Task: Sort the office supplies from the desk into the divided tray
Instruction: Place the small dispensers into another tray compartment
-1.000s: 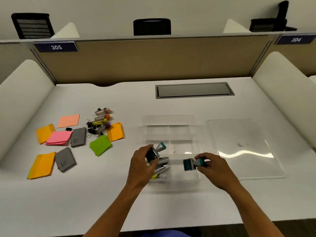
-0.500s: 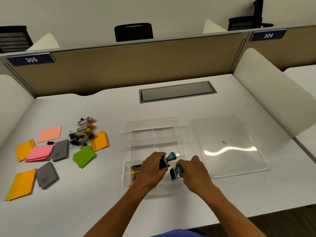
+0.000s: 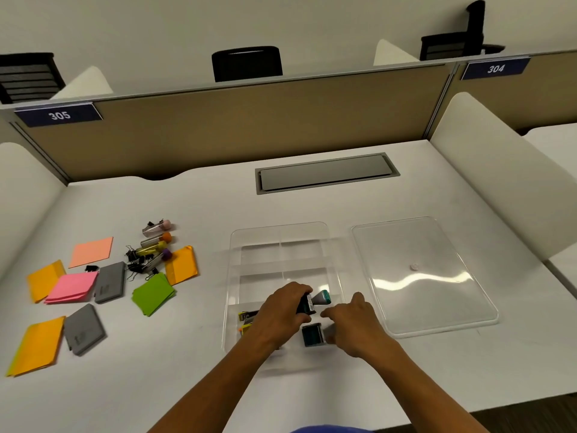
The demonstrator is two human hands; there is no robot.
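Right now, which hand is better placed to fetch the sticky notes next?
Left, probably. The sticky notes lie left of the divided tray, on the left hand's side, though it grips a stamp. The right hand would cross over.

I see the white desk (image 3: 312,207) carrying a clear divided tray (image 3: 231,276) near the middle, its lid (image 3: 421,276) just right. At left lie sticky-note pads (image 3: 70,287), grey cases (image 3: 110,282), binder clips (image 3: 135,266) and capped tubes (image 3: 156,245).

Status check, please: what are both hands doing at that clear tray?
Left hand grips a teal stamp. Right hand on second stamp inside divided tray. Nothing blocking.
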